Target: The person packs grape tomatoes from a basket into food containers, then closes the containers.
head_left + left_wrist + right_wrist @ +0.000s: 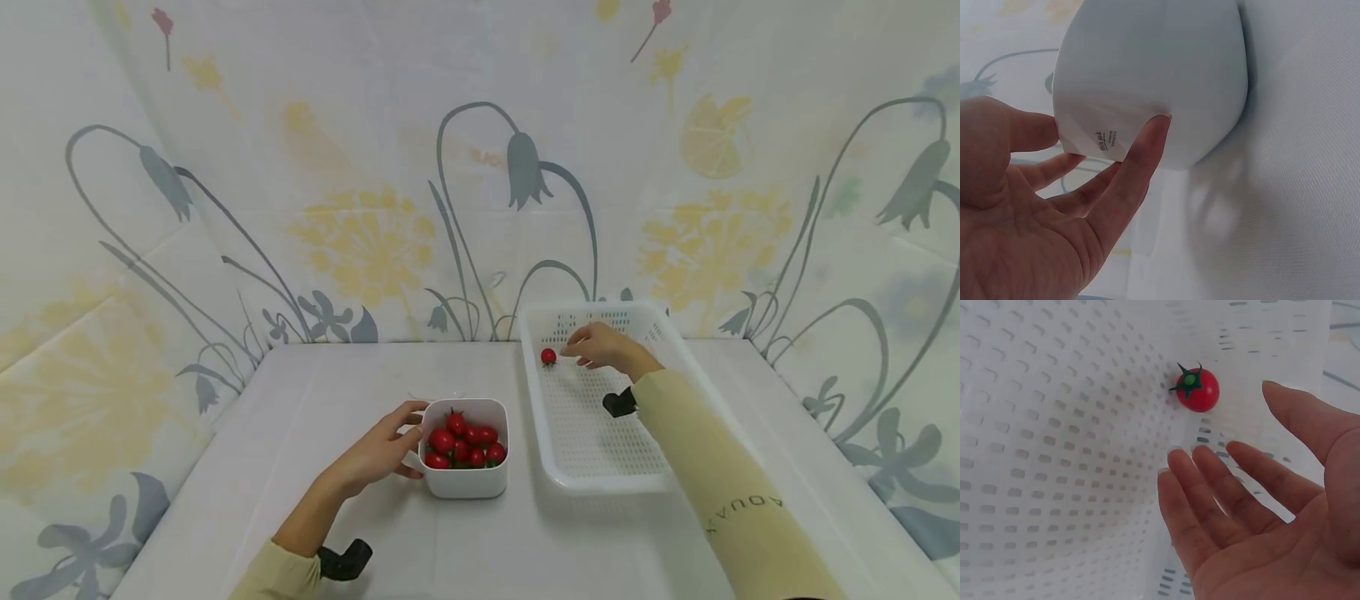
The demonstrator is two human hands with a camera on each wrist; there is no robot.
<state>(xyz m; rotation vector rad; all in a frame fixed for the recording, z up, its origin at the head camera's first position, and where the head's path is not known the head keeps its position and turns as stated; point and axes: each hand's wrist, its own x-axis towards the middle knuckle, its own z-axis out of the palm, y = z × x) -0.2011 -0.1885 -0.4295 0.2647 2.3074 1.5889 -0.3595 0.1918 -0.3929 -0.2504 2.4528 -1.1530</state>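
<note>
Basket wall (534, 392) & bowl (465, 483) flank narrow gap btwn them.

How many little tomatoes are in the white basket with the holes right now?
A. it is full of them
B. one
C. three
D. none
B. One cherry tomato lies alone on the floor of the perforated basket, just clear of the open right hand; the other tomatoes are in the white bowl that the left hand touches.

White tablecloth (465, 542), floral-print backdrop (360, 233) with grey bellflowers, yellow blooms, perhaps a lemon slice
</note>
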